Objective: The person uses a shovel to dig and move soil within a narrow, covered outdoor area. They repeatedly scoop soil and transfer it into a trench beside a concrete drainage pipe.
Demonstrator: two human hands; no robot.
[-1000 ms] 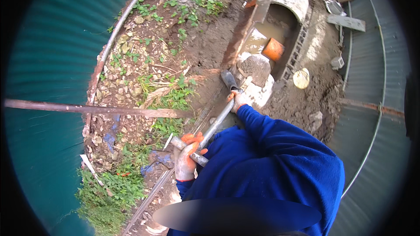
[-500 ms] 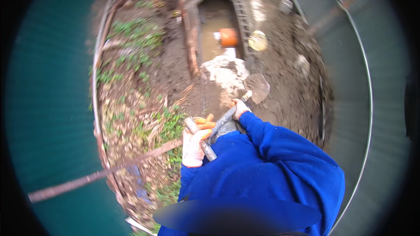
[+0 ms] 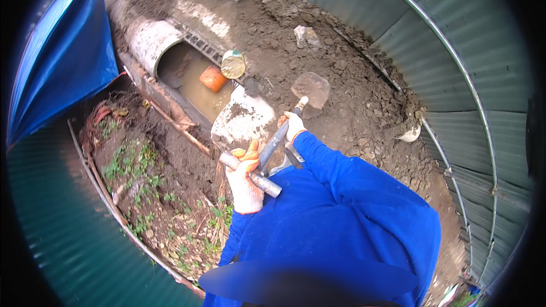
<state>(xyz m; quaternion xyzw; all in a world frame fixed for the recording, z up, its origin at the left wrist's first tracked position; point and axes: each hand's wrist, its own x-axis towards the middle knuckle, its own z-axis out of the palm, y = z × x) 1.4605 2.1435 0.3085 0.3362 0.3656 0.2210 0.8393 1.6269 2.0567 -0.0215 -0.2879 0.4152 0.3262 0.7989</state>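
Observation:
I hold a shovel [image 3: 280,138] with both hands, in white gloves with orange palms and fingers. My left hand [image 3: 245,190] is closed around the crossbar at its top end. Further down the shaft, my right hand [image 3: 294,127] grips it near the pale lower part. The flat, muddy shovel blade [image 3: 311,89] is over the brown soil, beyond my right hand. Whether it touches the ground, I cannot tell. To its left lies a white, mud-stained slab or mound [image 3: 244,116], at the near end of a water-filled trench.
A concrete pipe [image 3: 152,40] opens into the trench of muddy water [image 3: 196,86], where an orange container [image 3: 213,78] sits. A yellowish bucket [image 3: 233,64] stands at its edge. Green corrugated fencing [image 3: 483,79] curves round, with blue tarpaulin [image 3: 68,51] at far left.
The view has swung to the right, so the trench and pipe now lie further left and slanted. Both hands keep their hold on the shovel.

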